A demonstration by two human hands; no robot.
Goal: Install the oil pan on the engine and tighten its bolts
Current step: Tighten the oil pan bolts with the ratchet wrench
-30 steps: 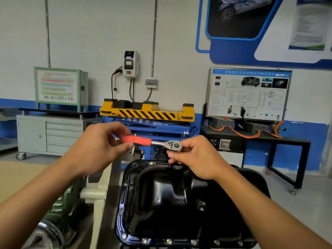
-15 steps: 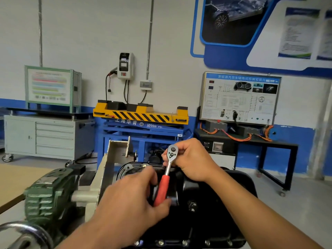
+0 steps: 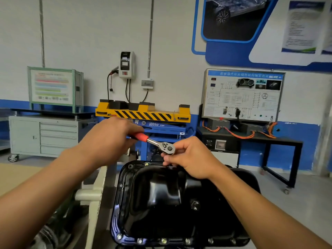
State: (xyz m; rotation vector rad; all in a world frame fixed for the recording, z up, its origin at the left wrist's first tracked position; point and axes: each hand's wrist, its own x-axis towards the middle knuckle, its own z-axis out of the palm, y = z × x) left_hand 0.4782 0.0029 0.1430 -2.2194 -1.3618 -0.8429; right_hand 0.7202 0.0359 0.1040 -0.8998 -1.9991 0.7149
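Note:
The black oil pan (image 3: 161, 193) sits bottom-up on the engine, with several bolts (image 3: 163, 240) along its near flange. A ratchet wrench (image 3: 168, 147) with a red handle stands over the pan's far edge. My left hand (image 3: 111, 139) grips the red handle, which points to the left. My right hand (image 3: 188, 157) holds the ratchet head and the socket under it at the far flange. The bolt under the socket is hidden by my fingers.
A cream engine-stand bracket (image 3: 97, 191) rises left of the pan. Behind stand a yellow and blue lift table (image 3: 143, 114), a grey drawer cabinet (image 3: 45, 135) at the left and a black bench with a training board (image 3: 242, 94) at the right.
My left hand swung the red handle from pointing toward me back up to the left. My right hand stayed on the ratchet head at the far flange.

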